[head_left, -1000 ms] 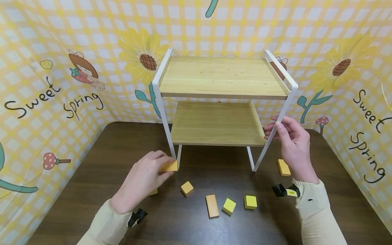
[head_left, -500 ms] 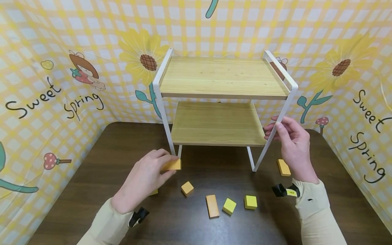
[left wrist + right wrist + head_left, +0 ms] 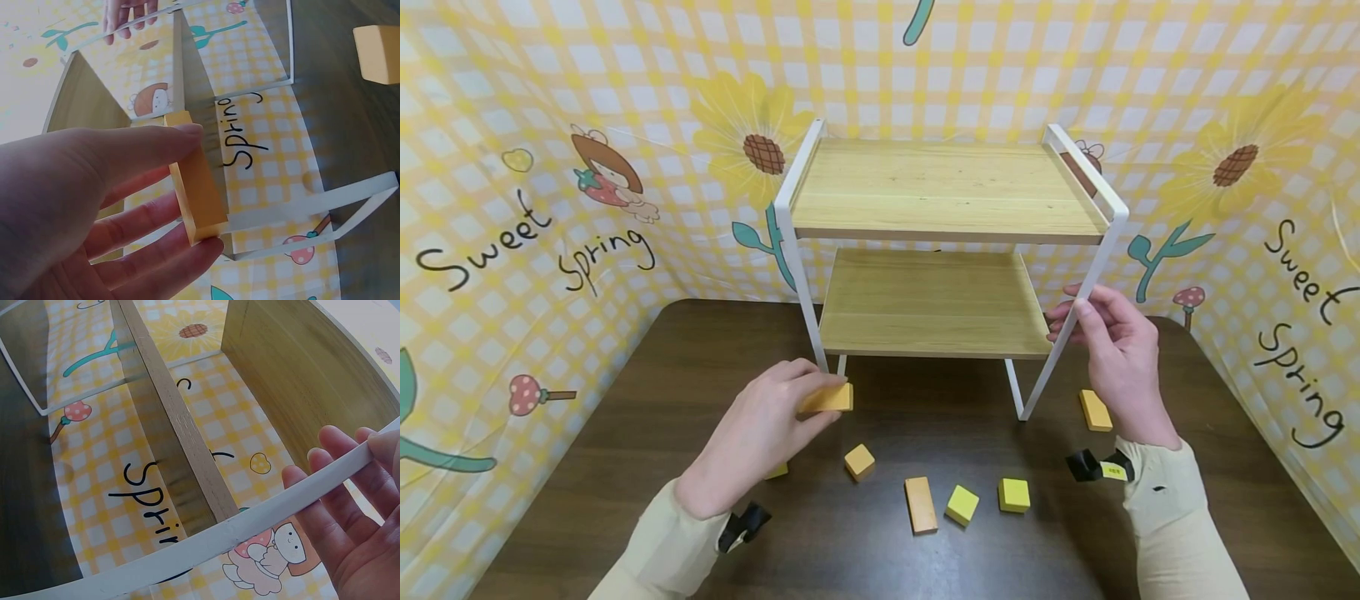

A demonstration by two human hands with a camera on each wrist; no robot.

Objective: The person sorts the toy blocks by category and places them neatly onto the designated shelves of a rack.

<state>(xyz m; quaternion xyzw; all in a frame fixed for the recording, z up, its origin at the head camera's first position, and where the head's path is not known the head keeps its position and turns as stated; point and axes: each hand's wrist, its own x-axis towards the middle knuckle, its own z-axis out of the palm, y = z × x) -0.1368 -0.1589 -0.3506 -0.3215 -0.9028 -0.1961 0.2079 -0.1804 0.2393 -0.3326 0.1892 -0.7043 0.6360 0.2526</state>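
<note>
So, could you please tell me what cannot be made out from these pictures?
- Small yellow block, head view: mostly hidden under the left hand, which holds an orange block.
- Right hand on the rack's white frame, head view: the fingertips are hidden behind the leg.
- Yellow label on the right wrist strap: print too small to read.

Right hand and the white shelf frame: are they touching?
Touching. In the right wrist view the right hand has its fingers wrapped behind the white frame leg; the head view shows the thumb in front of it.
</note>
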